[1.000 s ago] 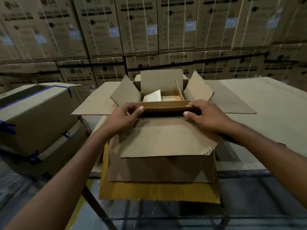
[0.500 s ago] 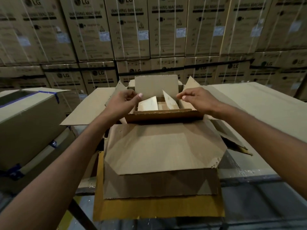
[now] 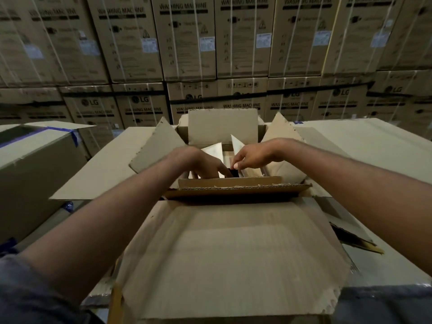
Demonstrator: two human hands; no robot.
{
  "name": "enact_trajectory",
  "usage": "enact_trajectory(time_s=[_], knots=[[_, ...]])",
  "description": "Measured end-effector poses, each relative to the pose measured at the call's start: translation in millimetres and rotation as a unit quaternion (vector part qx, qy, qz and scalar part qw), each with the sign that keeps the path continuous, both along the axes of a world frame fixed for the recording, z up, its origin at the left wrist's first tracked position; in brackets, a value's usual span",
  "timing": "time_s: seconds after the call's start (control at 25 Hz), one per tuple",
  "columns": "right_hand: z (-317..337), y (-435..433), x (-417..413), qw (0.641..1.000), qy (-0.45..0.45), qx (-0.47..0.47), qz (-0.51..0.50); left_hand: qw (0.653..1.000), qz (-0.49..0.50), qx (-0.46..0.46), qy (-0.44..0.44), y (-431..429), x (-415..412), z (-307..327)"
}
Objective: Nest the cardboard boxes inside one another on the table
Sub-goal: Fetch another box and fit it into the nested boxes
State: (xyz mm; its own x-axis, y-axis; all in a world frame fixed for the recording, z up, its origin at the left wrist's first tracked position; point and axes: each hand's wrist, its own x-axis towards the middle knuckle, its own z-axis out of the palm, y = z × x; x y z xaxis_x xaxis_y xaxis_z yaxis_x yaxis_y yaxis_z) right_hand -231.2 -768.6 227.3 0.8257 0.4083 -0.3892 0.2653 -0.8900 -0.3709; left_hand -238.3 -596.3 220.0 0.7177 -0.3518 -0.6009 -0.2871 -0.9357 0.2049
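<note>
Both hands moved from rim into inner box (image 3: 224,183), frame centre. Left hand (image 3: 198,161) and right hand (image 3: 251,157): fingers curled inside, grasp unclear. Inner box sits within outer box (image 3: 233,253); flaps open, nesting unfinished.

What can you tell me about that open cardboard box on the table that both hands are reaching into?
The open box is plain brown corrugated cardboard, standing upright at the table's near edge. Its four flaps are spread: the near one hangs toward the camera with a ragged edge, the far one stands up, and the side ones splay outward. A smaller box sits inside, holding pale flaps. The left hand and right hand both reach into it, fingers down among the inner flaps.
</note>
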Motion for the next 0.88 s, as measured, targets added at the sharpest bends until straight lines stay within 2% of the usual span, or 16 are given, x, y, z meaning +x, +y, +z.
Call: enact_trajectory(time_s=[0.12, 0.2, 0.32, 0.4, 0.44, 0.48, 0.52, 0.56, 0.68, 0.8, 0.88], knots=[[-4, -5, -3, 0.998, -0.067, 0.018, -0.012, 0.998, -0.029, 0.055, -0.006, -1, 13, -18], [-1, -13, 0, 0.990, -0.135, -0.002, -0.026, 0.998, -0.022, 0.055, -0.030, 5, 11, -14], [6, -27, 1, 0.953, -0.266, -0.136, -0.050, 0.989, -0.031, 0.055, -0.137, 15, -2, 12], [7, -35, -1, 0.914, -0.333, -0.232, -0.025, 0.959, -0.059, 0.134, -0.243, 26, -11, 29], [5, -38, 2, 0.907, -0.329, -0.261, -0.007, 0.933, -0.070, 0.197, -0.292, 32, -16, 34], [2, -39, 7, 0.913, -0.298, -0.276, 0.007, 0.908, -0.078, 0.262, -0.317, 38, -18, 34], [-2, -38, 14, 0.925, -0.248, -0.286, 0.016, 0.899, -0.073, 0.309, -0.303, 42, -18, 32], [-8, -36, 25, 0.935, -0.191, -0.296, 0.023, 0.911, -0.044, 0.319, -0.257, 47, -14, 26], [-23, -15, 59, 0.957, -0.041, -0.285, 0.030, 0.961, 0.039, 0.259, -0.091, 56, -7, 12], [-44, 5, 80, 0.965, 0.105, -0.236, 0.043, 0.980, 0.024, 0.191, -0.048, 65, -11, 13], [-62, 8, 93, 0.956, 0.150, -0.247, 0.045, 0.986, 0.005, 0.163, -0.022, 69, -18, 16]])
